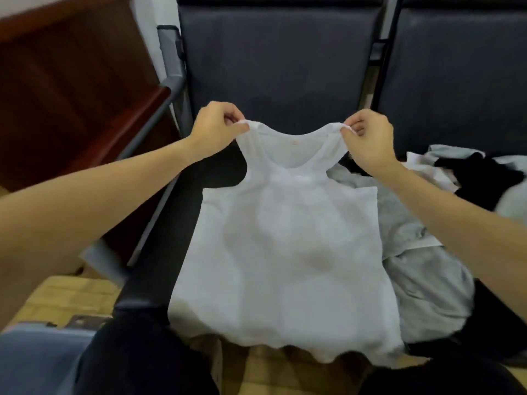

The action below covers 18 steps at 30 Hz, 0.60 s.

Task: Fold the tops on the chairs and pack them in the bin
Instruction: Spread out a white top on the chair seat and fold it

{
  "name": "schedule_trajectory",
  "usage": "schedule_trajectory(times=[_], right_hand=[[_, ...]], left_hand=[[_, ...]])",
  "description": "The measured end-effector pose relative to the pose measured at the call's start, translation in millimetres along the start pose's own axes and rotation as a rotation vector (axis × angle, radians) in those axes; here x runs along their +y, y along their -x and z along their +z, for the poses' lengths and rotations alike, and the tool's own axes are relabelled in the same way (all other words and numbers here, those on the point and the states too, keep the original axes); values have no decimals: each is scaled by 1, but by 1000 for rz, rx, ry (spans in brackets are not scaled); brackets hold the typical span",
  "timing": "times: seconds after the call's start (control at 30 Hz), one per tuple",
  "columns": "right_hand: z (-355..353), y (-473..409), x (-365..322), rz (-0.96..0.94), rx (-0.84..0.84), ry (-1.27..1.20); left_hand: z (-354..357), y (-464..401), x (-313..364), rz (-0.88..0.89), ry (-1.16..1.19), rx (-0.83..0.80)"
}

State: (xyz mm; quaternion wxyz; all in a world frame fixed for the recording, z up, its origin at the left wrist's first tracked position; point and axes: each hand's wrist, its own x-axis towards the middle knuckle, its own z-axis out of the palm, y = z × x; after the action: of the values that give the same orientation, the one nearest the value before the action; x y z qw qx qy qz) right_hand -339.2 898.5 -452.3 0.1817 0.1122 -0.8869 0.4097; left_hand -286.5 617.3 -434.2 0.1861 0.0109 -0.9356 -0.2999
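Note:
A thin white sleeveless top (288,252) hangs spread out over the dark chair seat (171,223), its hem draping past the seat's front edge. My left hand (216,129) pinches its left shoulder strap. My right hand (368,138) pinches the right strap. Both straps are lifted in front of the chair's backrest (279,58). A grey top (422,275) lies crumpled on the seat to the right, partly under the white one. Further right sits a pile of black and light garments (479,178).
A second dark chair (462,67) adjoins on the right. A metal armrest (159,115) runs along the left side, with a reddish wooden panel (71,81) beyond it. A blue-grey object (34,363) sits at the bottom left on the wood floor (65,297).

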Motion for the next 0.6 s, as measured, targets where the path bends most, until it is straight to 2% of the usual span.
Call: schedule_trajectory(times=[0.07, 0.2, 0.3, 0.43, 0.6], right_hand=[[-10, 37, -3, -11, 2, -51], [-18, 113, 3, -22, -57, -63], [-8, 163, 19, -26, -195, 17], [13, 213, 38, -60, -324, 271], [15, 247, 36, 14, -285, 338]], left_hand=[[-9, 38, 7, 44, -20, -22], [-5, 111, 1, 19, -59, -57], [18, 161, -16, -16, -107, -140], [51, 210, -35, -14, -137, -228], [76, 245, -47, -102, -240, -381]])
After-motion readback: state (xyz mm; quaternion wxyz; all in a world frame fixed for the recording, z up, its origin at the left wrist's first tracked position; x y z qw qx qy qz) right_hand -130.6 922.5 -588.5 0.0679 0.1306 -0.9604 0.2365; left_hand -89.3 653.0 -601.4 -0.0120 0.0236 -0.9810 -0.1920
